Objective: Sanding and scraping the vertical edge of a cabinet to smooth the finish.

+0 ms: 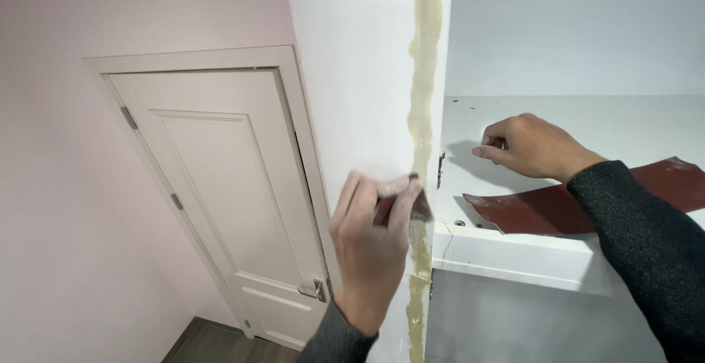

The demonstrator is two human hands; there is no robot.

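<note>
My left hand [373, 242] grips a small folded piece of dark red sandpaper [420, 205] and presses it against the white wall panel [360, 77], right beside a vertical strip of yellowish filler [424, 62] running along the panel's edge. My right hand [529, 145] rests on the white shelf [514, 256] inside the recess, fingers curled and fingertips touching the shelf surface, holding nothing. A larger sheet of dark red sandpaper [543, 210] lies on the shelf under my right forearm.
A cream panelled door [228, 201] with a metal lever handle [314, 290] stands shut at the left, set in a pale pink wall [51, 187]. Dark wood flooring [213, 345] shows below. The grey recess back wall [573, 25] rises above the shelf.
</note>
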